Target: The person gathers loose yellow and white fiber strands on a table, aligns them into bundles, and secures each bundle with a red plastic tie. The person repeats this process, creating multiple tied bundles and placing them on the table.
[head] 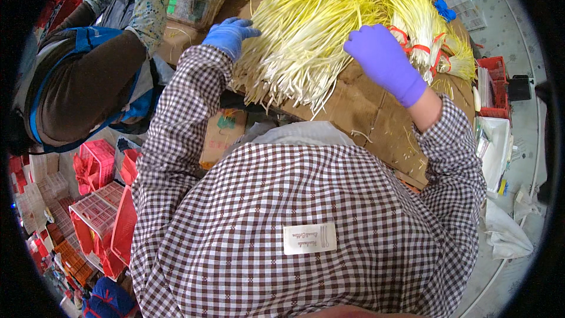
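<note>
A loose heap of yellow chives point(304, 39) lies in front of me, pale cut ends towards me. My left hand point(229, 37), in a blue glove, is at the heap's left edge with its fingers apart. On the heap's right side is my right hand point(382, 62), in a purple glove, its fingers curled. A pale stalk shows just above those fingers; whether they grip it is unclear. Beyond my right hand lie several chive bundles point(417, 26) tied with red bands point(420, 47). Brown cardboard point(353, 101) covers the work surface under the chives.
A co-worker point(88, 84) in patterned sleeves is close on my left, beside a plastic-covered device point(187, 6). Red crates point(95, 212) stand on the floor at left. At right are a red basket point(492, 84), a white box point(494, 154) and a blue item point(444, 9).
</note>
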Available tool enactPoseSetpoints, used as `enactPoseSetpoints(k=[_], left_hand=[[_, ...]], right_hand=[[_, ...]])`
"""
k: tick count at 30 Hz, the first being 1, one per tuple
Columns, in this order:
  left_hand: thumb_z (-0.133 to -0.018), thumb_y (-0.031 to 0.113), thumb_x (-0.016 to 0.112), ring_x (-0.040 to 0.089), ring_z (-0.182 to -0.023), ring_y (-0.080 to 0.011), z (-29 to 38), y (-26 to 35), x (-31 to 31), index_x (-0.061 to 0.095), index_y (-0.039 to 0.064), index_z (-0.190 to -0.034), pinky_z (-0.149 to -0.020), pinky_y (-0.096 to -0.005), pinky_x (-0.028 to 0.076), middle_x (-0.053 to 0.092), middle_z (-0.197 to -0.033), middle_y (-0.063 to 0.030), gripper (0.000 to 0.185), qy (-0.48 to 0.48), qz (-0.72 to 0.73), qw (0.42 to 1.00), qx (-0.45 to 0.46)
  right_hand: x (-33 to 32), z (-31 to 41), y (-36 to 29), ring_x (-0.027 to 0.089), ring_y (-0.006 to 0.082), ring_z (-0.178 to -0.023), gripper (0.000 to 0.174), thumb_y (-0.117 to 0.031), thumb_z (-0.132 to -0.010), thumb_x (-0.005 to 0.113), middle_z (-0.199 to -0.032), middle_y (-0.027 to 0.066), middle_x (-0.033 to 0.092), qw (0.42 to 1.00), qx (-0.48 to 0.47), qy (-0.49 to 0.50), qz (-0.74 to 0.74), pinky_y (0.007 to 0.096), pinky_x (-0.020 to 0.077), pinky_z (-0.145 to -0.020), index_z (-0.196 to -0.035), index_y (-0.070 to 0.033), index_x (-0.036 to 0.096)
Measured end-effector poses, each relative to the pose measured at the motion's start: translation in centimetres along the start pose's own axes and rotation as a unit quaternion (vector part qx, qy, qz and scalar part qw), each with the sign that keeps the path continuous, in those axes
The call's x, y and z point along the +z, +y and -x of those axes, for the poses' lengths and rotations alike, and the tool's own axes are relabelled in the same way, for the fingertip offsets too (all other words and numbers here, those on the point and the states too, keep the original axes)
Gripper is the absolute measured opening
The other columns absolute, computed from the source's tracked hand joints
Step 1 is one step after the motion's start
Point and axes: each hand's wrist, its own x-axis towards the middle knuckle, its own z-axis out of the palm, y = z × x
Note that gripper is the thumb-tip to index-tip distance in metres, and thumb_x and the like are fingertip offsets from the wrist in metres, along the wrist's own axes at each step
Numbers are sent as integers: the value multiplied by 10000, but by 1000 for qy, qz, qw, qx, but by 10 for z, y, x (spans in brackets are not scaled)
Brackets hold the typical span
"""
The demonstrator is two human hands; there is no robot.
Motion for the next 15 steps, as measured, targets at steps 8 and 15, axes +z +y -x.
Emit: enactPoseSetpoints(k=[8, 15], left_hand=[[-884, 36, 660, 570, -1230, -278, 34, -7, 30, 716, 174, -1166, -1066, -399, 456, 627, -1301, -78, 319, 180, 205, 962, -13], [-873, 62, 704, 659, -997, -239, 48, 0, 34, 704, 40, -1110, -891, -342, 521, 669, -1078, -119, 239, 299, 440, 844, -74]], right_hand=[[-98, 18, 47, 628, 262, -861, 129, -82, -805, 639, -909, 85, 640, 991, 19, 130, -38, 406, 488, -747, -931, -98, 664], [-28, -29, 78, 671, 303, -920, 182, -92, -857, 684, -986, 100, 707, 953, 66, 224, -194, 402, 533, -820, -1036, -75, 710]])
